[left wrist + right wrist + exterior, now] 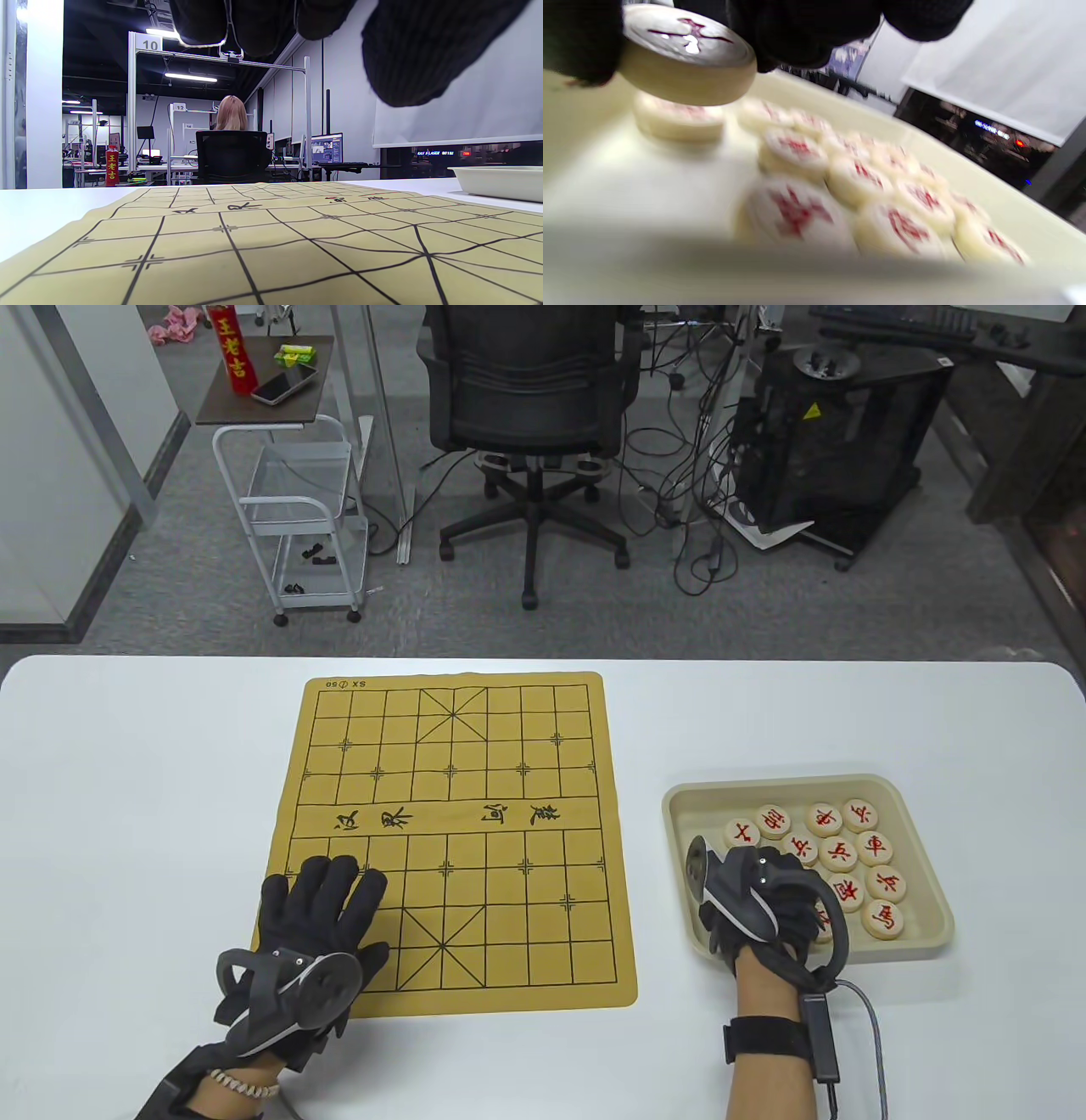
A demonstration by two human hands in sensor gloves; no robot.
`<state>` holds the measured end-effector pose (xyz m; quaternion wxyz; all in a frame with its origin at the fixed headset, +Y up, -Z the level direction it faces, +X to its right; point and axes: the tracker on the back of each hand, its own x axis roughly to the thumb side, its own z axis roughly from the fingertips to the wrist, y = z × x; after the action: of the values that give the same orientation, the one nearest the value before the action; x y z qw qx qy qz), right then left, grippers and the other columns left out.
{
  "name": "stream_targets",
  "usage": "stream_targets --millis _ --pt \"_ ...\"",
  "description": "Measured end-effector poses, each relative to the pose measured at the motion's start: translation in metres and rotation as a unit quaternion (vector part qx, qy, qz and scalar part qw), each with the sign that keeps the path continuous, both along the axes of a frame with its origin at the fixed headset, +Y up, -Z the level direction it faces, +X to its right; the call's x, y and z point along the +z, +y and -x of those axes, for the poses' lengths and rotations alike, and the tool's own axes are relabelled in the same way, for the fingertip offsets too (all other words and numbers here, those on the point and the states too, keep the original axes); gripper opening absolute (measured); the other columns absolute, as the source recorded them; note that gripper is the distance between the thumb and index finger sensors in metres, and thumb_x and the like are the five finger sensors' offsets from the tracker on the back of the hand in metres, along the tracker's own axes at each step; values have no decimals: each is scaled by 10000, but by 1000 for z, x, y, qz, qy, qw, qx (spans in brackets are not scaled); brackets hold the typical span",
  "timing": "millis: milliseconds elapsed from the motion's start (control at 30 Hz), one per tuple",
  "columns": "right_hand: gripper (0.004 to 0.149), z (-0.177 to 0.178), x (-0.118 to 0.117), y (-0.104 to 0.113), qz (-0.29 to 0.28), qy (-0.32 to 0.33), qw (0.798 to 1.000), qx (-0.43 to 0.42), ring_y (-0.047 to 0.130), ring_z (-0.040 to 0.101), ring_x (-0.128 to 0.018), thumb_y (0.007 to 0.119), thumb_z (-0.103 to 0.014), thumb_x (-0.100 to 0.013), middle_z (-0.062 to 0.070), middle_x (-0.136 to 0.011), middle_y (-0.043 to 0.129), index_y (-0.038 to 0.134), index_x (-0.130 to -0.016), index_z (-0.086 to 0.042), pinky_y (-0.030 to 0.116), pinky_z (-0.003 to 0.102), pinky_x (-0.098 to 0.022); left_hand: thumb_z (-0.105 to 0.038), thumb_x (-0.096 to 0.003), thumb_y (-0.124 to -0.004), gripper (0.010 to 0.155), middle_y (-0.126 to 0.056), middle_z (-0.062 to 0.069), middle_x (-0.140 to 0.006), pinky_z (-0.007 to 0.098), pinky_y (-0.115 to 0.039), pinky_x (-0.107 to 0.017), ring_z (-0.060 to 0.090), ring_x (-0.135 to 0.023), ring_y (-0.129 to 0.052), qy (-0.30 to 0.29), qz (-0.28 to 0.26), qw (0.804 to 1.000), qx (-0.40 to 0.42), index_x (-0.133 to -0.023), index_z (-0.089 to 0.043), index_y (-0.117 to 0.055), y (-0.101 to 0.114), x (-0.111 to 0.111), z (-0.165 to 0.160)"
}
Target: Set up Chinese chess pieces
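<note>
A tan chess board mat (458, 831) lies on the white table with no pieces on it; it also fills the left wrist view (271, 245). My left hand (318, 912) rests flat, fingers spread, on the mat's near left corner. A beige tray (920, 848) to the right of the mat holds several round wooden pieces with red characters (857, 853). My right hand (755, 899) is over the tray's near left part. In the right wrist view its fingers (806, 29) pinch one red-marked piece (685, 59) lifted above the others (857, 182).
The tray's wall (500, 182) shows at the right of the left wrist view. Beyond the table's far edge stand an office chair (530, 398), a white cart (297, 509) and a black equipment rack (836, 432).
</note>
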<state>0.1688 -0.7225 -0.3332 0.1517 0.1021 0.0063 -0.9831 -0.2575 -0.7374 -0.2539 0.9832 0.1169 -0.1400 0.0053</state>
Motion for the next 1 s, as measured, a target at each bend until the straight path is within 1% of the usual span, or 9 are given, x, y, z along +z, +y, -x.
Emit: stream_targets --millis 133,267,400,600,667,767,833,900,1000 --pt "798 54 21 21 -29 107 992 -54 882 128 -550 899 -687 -283 22 -833 866 775 -934 -242 792 433 -531 -562 -393 -820 854 -455 114 -1219 734 -394 -754 474 -1135 -523 -2 1 1000 -2 -1098 -344 -391 -1 0 -1" --pt "797 118 45 20 -11 212 975 -68 881 128 -558 894 -686 -285 16 -840 862 771 -938 -247 791 435 -538 -563 -393 -820 854 -454 114 -1219 734 -395 -753 474 -1135 -523 -1 5 1000 -4 -1098 -345 -391 -2 1 -2" --pt "789 176 65 -2 41 292 953 -69 882 127 -563 887 -686 -291 13 -845 858 770 -938 -251 790 435 -544 -562 -392 -820 855 -455 113 -1219 734 -393 -754 475 -1136 -521 3 11 1000 -1 -1098 -345 -390 -2 1 0" --pt "787 221 73 -54 100 333 936 -47 879 124 -571 884 -682 -299 10 -852 850 756 -947 -255 787 434 -549 -561 -393 -820 856 -451 116 -1220 735 -389 -755 476 -1135 -519 4 16 1000 1 -1099 -344 -387 -2 0 1" --pt "789 221 73 -57 91 317 943 -45 878 103 -579 812 -703 -278 -23 -865 829 729 -945 -291 793 418 -553 -563 -392 -820 858 -451 115 -1220 736 -388 -754 477 -1137 -516 4 17 1000 0 -1099 -345 -386 -2 0 1" --pt "828 206 63 -47 167 298 935 -97 861 127 -666 847 -673 -319 -4 -992 757 648 -1030 -298 761 441 -602 -560 -394 -821 857 -448 117 -1220 736 -387 -754 478 -1137 -513 4 19 1000 0 -1099 -345 -385 -2 0 1" --pt "845 183 52 -31 130 261 946 -144 861 148 -710 843 -655 -353 11 -1034 735 600 -1072 -285 756 447 -605 -561 -393 -821 858 -446 116 -1222 736 -385 -755 477 -1137 -513 4 20 1000 0 -1099 -346 -384 -3 -1 1" --pt "756 155 38 -15 73 205 961 -169 858 181 -770 813 -603 -428 28 -1067 709 588 -1079 -292 750 455 -611 -561 -392 -821 859 -447 119 -1220 737 -384 -754 480 -1136 -512 4 21 1000 0 -1100 -344 -385 -3 -1 2" --pt "680 102 13 5 1 90 980 -178 827 222 -853 846 -491 -470 53 -1113 655 590 -1075 -314 731 465 -628 -561 -394 -820 857 -447 118 -1221 737 -385 -754 480 -1137 -511 4 23 1000 -2 -1099 -345 -385 -3 -1 1"
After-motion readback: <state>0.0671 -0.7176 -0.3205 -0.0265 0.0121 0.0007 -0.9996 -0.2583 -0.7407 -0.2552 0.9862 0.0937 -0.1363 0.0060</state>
